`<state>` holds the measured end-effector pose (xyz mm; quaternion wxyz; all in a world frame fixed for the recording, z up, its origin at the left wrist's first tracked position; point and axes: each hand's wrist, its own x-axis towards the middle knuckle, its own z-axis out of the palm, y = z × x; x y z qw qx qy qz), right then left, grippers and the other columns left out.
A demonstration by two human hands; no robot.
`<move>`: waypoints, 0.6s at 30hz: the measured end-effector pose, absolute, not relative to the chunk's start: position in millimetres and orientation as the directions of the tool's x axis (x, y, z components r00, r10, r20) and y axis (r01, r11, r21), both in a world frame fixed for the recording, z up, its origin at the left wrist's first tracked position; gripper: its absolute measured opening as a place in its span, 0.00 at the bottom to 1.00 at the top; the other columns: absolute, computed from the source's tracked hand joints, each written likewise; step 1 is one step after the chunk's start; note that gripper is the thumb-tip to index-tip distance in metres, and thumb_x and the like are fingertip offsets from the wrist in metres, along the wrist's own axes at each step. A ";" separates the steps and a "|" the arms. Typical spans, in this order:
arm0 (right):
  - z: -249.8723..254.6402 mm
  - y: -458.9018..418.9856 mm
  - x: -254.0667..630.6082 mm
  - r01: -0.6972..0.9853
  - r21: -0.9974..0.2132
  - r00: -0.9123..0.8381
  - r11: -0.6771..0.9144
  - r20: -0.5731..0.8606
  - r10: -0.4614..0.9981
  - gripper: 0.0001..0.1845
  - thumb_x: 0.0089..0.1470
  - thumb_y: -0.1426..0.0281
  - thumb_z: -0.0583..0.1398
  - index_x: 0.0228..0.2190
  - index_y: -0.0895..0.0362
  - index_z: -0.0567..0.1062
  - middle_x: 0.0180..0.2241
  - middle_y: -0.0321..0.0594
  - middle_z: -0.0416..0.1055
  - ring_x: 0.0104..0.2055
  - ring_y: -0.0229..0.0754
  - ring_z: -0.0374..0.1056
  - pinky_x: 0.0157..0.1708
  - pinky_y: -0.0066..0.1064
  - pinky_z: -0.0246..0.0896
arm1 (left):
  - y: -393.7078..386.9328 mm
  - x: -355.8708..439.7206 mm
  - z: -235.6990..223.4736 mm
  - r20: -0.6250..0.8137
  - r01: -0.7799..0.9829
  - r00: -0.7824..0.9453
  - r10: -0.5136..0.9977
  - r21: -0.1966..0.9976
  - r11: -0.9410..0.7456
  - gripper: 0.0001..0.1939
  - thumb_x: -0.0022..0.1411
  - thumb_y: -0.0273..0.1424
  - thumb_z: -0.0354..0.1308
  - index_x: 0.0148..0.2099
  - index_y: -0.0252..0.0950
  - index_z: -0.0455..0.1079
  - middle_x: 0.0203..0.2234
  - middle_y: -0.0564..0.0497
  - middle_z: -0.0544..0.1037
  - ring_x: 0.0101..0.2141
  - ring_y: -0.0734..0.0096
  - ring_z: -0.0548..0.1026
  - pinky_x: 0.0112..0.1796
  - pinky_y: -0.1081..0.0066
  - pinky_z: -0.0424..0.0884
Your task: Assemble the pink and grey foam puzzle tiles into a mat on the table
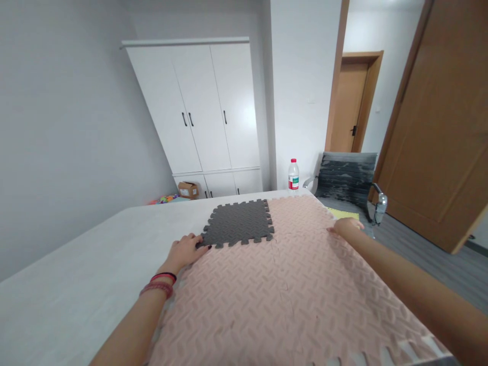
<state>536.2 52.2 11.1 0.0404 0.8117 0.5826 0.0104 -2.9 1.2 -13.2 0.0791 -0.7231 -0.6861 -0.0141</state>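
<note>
A dark grey foam tile (238, 223) with toothed edges lies at the far left of several pink foam tiles (244, 295) joined into a mat. The grey tile's near edge rests along the pink one, and its teeth stand out visibly there. My left hand (185, 251) is at the near left corner of the grey tile, with its fingers closed around that corner. At the right border of the mat, my right hand (345, 227) has its thumb on the pink surface; its other fingers reach over the edge and are partly hidden.
The mat lies on a white table (95, 264). A clear bottle with a red cap (293, 175) stands at the back edge. Beyond the right side are a black chair (346, 178) and something yellow (343, 213). Behind are a white wardrobe (213, 107) and a cardboard box (188, 190).
</note>
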 end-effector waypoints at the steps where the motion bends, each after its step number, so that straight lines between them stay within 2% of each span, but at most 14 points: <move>1: 12.5 51.2 531.3 0.941 0.111 0.327 -0.319 -0.062 0.943 0.22 0.50 0.58 0.60 0.19 0.65 0.76 0.28 0.64 0.73 0.34 0.62 0.71 0.33 0.59 0.59 | 0.4 -2.4 -13.3 0.130 0.994 0.060 0.990 -0.100 -0.047 0.26 0.58 0.52 0.44 0.45 0.40 0.70 0.43 0.43 0.72 0.45 0.53 0.70 0.42 0.58 0.63; 4: 14.3 44.3 506.2 0.967 0.159 0.214 -0.201 -0.072 0.974 0.14 0.51 0.67 0.60 0.30 0.67 0.78 0.36 0.67 0.72 0.41 0.64 0.69 0.40 0.61 0.56 | -2.3 2.3 -13.6 0.144 0.992 0.057 0.988 -0.119 -0.040 0.25 0.59 0.50 0.44 0.44 0.38 0.72 0.43 0.41 0.73 0.45 0.50 0.69 0.44 0.52 0.62; 6: 12.0 37.5 480.0 0.990 0.135 0.030 -0.027 -0.022 0.999 0.15 0.54 0.69 0.57 0.40 0.65 0.76 0.44 0.63 0.70 0.48 0.59 0.67 0.46 0.55 0.56 | -2.6 7.7 -14.1 0.161 0.991 0.051 0.986 -0.129 -0.030 0.26 0.59 0.48 0.44 0.46 0.35 0.71 0.45 0.38 0.72 0.46 0.47 0.69 0.46 0.49 0.60; 8: 6.6 31.0 448.6 0.982 0.089 -0.169 0.167 0.022 0.985 0.18 0.56 0.66 0.55 0.47 0.58 0.72 0.50 0.54 0.68 0.52 0.52 0.65 0.49 0.46 0.57 | -0.9 14.1 -15.1 0.168 0.991 0.063 0.984 -0.128 -0.041 0.28 0.60 0.46 0.44 0.53 0.32 0.66 0.49 0.36 0.70 0.49 0.47 0.68 0.49 0.49 0.59; 10: -1.2 26.8 416.5 0.949 0.044 -0.314 0.312 0.054 0.948 0.22 0.57 0.59 0.54 0.50 0.54 0.68 0.53 0.48 0.65 0.53 0.48 0.64 0.48 0.40 0.59 | 2.6 20.3 -17.1 0.149 0.989 0.105 0.983 -0.115 -0.088 0.30 0.61 0.43 0.43 0.60 0.33 0.58 0.55 0.39 0.67 0.53 0.52 0.66 0.52 0.54 0.58; 13: -13.2 27.1 379.3 0.918 -0.006 -0.393 0.396 0.097 0.914 0.26 0.58 0.55 0.50 0.53 0.55 0.65 0.55 0.48 0.63 0.54 0.47 0.63 0.49 0.40 0.58 | 8.9 27.6 -21.7 0.092 0.984 0.166 0.982 -0.086 -0.158 0.29 0.64 0.42 0.38 0.64 0.38 0.53 0.60 0.45 0.63 0.57 0.62 0.63 0.54 0.63 0.58; 18: -24.7 35.7 363.5 0.903 -0.053 -0.418 0.426 0.114 0.901 0.27 0.60 0.54 0.47 0.52 0.57 0.67 0.51 0.49 0.67 0.53 0.46 0.63 0.48 0.36 0.59 | 17.0 33.4 -28.5 0.049 0.984 0.169 0.984 -0.058 -0.167 0.32 0.64 0.46 0.37 0.63 0.35 0.56 0.59 0.40 0.64 0.56 0.58 0.65 0.52 0.63 0.62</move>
